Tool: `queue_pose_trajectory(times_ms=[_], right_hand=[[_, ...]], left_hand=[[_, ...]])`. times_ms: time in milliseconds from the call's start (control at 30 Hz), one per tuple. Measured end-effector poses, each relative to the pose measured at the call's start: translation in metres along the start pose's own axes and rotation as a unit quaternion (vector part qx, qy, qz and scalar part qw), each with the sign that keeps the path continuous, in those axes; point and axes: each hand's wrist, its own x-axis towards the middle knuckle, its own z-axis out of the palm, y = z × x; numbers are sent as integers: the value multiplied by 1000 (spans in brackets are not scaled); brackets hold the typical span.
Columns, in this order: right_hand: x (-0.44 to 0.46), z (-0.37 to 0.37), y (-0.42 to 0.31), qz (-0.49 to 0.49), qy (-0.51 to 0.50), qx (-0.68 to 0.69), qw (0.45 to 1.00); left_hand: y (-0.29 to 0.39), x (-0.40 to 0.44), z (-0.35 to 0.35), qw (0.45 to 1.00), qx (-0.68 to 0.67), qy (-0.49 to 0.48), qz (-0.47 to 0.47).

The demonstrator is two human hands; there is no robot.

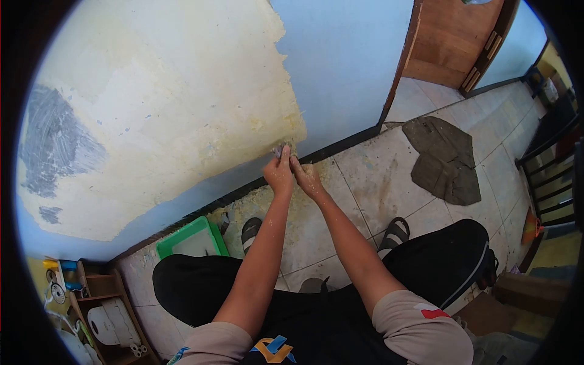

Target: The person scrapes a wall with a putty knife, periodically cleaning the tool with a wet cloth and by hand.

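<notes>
Both my hands are close together at the lower edge of the stripped, cream-coloured patch (201,115) on the blue wall (347,67). My left hand (279,175) is closed on a small grey-purple piece (278,150) at the wall surface; its kind is not clear. Just right of it, my right hand (308,179) has its fingers curled and dusted with pale flakes. What it grips, if anything, is hidden. Yellowish paint scrapings (261,204) lie on the tiles beneath.
A green tray (220,238) with whitish liquid stands by my left leg, a small dark tool (225,222) beside it. A brown cloth (443,159) lies on the tiled floor (377,176). A wooden shelf unit (115,280) is at lower left, a doorway at upper right.
</notes>
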Motion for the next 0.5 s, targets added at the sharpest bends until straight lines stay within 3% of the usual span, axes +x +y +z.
queue_pose_trajectory(times_ms=[33, 100, 133, 200, 267, 333, 367, 433, 500], right_hand=[[-4, -4, 22, 20, -14, -26, 999], [-17, -14, 40, 40, -30, -52, 997], [-24, -19, 43, 61, -17, -89, 994], [-36, -29, 57, 78, -6, -129, 989], [-40, -34, 85, 84, 2, -350, 933], [-53, -41, 83, 108, -17, -416, 903], [-57, -42, 81, 138, -33, -478, 867], [-62, -39, 67, 134, -16, -481, 866], [-68, -36, 65, 134, -1, -483, 865]], left_hand=[[-11, -7, -8, 1000, 1, 1, -1], [-31, -23, -25, 993, -20, -38, -112], [-45, -28, -36, 993, -22, -37, -112], [-80, -30, -64, 960, -40, -96, -259], [-119, -36, -87, 944, 84, -152, -280], [-147, -29, -104, 875, 299, -273, -266], [-152, -28, -105, 879, 295, -269, -261], [-138, -29, -107, 845, 344, -336, -232], [-119, -28, -102, 872, 303, -317, -217]])
